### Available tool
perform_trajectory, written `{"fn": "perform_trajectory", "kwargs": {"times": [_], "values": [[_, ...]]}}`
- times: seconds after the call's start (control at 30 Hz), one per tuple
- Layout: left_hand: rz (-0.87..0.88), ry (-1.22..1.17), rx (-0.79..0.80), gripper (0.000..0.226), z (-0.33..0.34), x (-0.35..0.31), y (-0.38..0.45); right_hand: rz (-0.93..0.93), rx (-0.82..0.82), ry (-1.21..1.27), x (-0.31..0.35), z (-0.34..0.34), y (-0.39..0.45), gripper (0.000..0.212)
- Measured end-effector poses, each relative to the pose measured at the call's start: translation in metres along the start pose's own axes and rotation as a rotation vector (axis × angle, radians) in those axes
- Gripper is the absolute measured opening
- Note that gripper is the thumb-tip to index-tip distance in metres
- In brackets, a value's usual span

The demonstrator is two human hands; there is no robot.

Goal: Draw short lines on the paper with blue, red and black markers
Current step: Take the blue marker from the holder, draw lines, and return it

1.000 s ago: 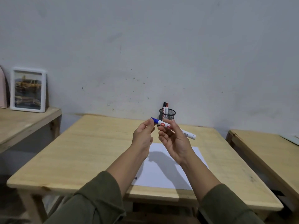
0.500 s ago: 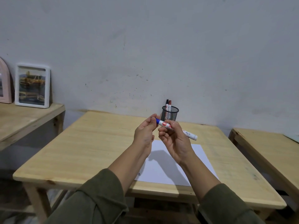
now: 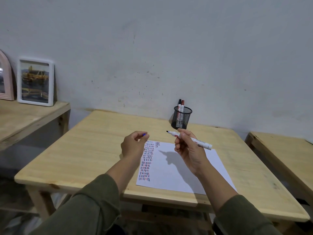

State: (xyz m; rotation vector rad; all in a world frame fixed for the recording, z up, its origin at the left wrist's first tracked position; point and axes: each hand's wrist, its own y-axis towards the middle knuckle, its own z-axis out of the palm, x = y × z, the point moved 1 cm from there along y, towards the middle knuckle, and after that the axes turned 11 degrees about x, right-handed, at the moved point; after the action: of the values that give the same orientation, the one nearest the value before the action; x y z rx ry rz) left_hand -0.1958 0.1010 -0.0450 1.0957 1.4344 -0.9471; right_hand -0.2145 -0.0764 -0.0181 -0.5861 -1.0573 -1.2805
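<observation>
A white sheet of paper (image 3: pixel 177 173) lies on the wooden table (image 3: pixel 88 150), with rows of short blue, red and black lines down its left side. My right hand (image 3: pixel 188 150) holds the uncapped blue marker (image 3: pixel 201 142) above the paper, tip pointing left. My left hand (image 3: pixel 133 146) is raised to the left of it, fingers pinched on the blue cap (image 3: pixel 144 134). A black mesh pen cup (image 3: pixel 181 118) at the table's back edge holds a black marker (image 3: pixel 179 102) and a red marker (image 3: pixel 182 102).
A side table (image 3: pixel 25 119) on the left carries a white picture frame (image 3: pixel 35 81) and a pink arched frame (image 3: pixel 5 78). Another wooden table (image 3: pixel 284 153) stands to the right. A grey wall is close behind.
The hands have pulled apart: the cap has come off the blue marker and moved left in my left hand. The lines on the paper, hidden before, are uncovered.
</observation>
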Motion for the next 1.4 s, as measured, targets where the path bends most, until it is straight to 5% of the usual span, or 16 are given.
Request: {"fn": "perform_trajectory", "kwargs": {"times": [0.5, 0.8, 1.4], "values": [[0.026, 0.639, -0.006, 0.019, 0.0, 0.029, 0.015, 0.09, -0.202, -0.183, -0.02, -0.023, 0.027, 0.007], [0.042, 0.724, 0.109, 0.066, -0.011, 0.042, 0.013, 0.169, -0.231, -0.416, -0.036, -0.027, 0.048, 0.013], [0.083, 0.723, 0.065, 0.069, -0.01, 0.047, 0.015, 0.126, -0.153, -0.591, -0.057, -0.036, 0.06, 0.01]]}}
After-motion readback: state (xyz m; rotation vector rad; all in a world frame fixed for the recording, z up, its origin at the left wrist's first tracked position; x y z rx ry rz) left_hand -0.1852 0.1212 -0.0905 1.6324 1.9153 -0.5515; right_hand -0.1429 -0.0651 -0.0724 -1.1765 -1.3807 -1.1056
